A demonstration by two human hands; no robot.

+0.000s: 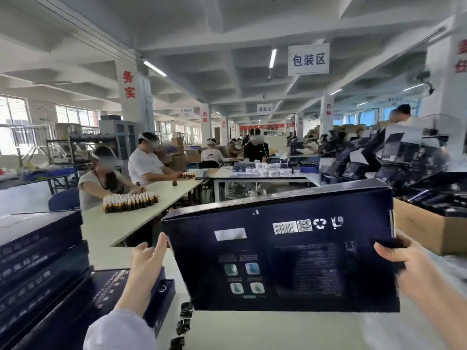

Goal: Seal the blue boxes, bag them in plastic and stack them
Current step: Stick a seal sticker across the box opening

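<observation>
The right hand (pixel 404 263) grips the box (pixel 278 248) at its lower right corner, with the thumb on the printed face and the fingers curled behind. It is blurred. The left hand (pixel 146 263) is open with straight fingers, and its fingertips are just beside the box's left edge. Whether they touch it cannot be told.

The box is held up above the table (pixel 252 329). Its broad face, with the barcode and QR code, is turned to the camera. Its long axis runs left to right, and the top edge rises towards the right.

Under the left forearm a flat blue box (pixel 108 291) lies on the table. A stack (pixel 38 261) of blue boxes stands just left of it. Small dark sachets (pixel 185 317) lie on the table below the held box's left corner.

To the right, a carton (pixel 429 228) holds dark packs and is partly hidden by the box. More dark boxes are heaped behind the carton.

Beyond, seated workers sit at a long table with a block of brown bottles (pixel 130 202). A sign (pixel 308 59) hangs from the ceiling.
</observation>
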